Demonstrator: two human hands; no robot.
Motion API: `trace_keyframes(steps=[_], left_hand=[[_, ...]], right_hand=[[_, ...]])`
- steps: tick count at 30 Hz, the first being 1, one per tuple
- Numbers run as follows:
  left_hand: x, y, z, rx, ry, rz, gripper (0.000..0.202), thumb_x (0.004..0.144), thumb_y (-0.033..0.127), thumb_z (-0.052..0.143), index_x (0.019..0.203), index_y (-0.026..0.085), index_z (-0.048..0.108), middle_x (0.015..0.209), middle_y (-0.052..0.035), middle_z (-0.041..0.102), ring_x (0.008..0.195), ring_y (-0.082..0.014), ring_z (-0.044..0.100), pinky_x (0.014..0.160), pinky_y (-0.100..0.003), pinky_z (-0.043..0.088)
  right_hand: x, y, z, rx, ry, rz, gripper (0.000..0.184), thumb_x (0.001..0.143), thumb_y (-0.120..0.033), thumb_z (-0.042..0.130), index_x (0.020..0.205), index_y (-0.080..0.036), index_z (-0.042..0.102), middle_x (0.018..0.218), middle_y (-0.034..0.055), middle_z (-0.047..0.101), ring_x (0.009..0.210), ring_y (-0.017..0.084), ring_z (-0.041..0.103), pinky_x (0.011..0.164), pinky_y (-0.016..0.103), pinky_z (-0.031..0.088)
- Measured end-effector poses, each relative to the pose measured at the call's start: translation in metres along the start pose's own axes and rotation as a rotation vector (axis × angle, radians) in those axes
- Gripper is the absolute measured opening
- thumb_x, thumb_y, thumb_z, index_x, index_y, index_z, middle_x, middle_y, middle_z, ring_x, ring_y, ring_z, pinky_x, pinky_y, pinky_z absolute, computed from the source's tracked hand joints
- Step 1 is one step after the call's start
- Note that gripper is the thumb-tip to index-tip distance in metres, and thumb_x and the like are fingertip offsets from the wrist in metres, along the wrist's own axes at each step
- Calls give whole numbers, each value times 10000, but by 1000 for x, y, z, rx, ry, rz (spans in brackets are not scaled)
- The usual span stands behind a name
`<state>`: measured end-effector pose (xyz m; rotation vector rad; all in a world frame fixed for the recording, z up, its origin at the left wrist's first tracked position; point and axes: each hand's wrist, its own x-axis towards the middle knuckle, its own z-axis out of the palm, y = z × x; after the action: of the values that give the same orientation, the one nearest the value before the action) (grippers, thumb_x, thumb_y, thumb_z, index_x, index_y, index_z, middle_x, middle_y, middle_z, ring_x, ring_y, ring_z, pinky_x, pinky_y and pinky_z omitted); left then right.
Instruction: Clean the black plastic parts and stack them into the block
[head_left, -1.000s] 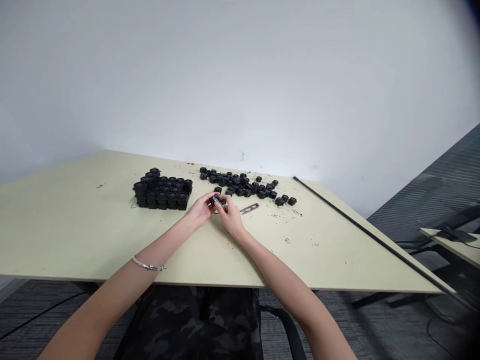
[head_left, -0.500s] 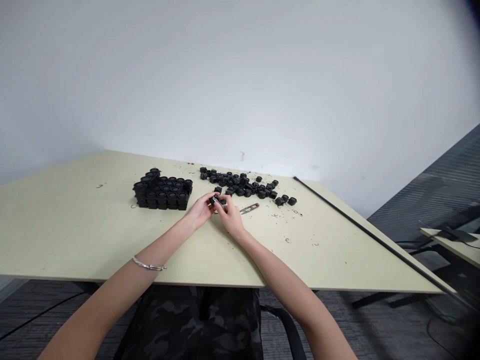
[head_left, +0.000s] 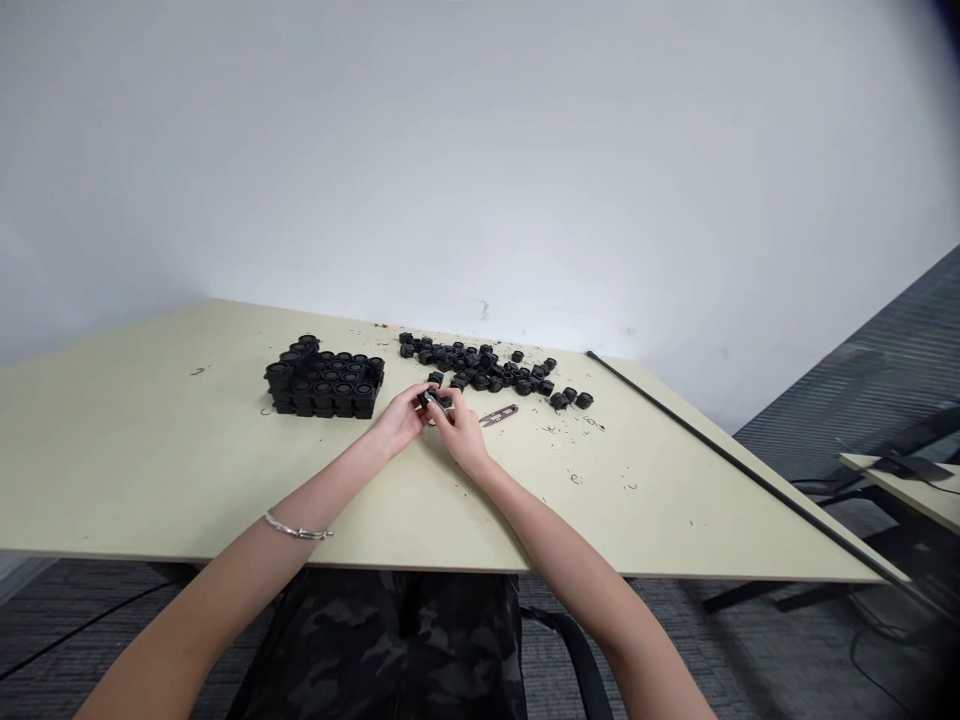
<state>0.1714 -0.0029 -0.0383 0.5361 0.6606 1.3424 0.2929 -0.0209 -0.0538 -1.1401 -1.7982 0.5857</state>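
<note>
Both my hands meet over the table, pinching a small black plastic part (head_left: 433,399) between their fingertips. Part of it is hidden by my fingers. My left hand (head_left: 403,418) is closest to the neat block of stacked black cylindrical parts (head_left: 324,386) on its left. My right hand (head_left: 459,428) is just left of a pair of metal thread snips (head_left: 498,415) lying on the pale table (head_left: 150,460). A loose heap of similar black parts (head_left: 474,364) lies just beyond my hands.
Tiny dark trimmings (head_left: 570,430) are scattered right of the snips. A black rod (head_left: 750,472) runs along the table's right edge. A metal bracelet (head_left: 298,529) circles my left wrist. Camouflage trousers (head_left: 382,640) show below the near edge, and another table corner (head_left: 900,485) stands at right.
</note>
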Motion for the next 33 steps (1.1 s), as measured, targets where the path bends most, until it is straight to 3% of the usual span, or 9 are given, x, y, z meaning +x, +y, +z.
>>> trace_keyframes(steps=[33], left_hand=[[1,1,-1,-13,-22,12,79,738,100,596,719,121,669,727,-25,633,588,-69,557,529,-171,465]], right_hand=[[1,1,1,30,-1,-5,340,861,-475,430,1082,-230,513,524,-71,466,455,111,412,501,212,289]])
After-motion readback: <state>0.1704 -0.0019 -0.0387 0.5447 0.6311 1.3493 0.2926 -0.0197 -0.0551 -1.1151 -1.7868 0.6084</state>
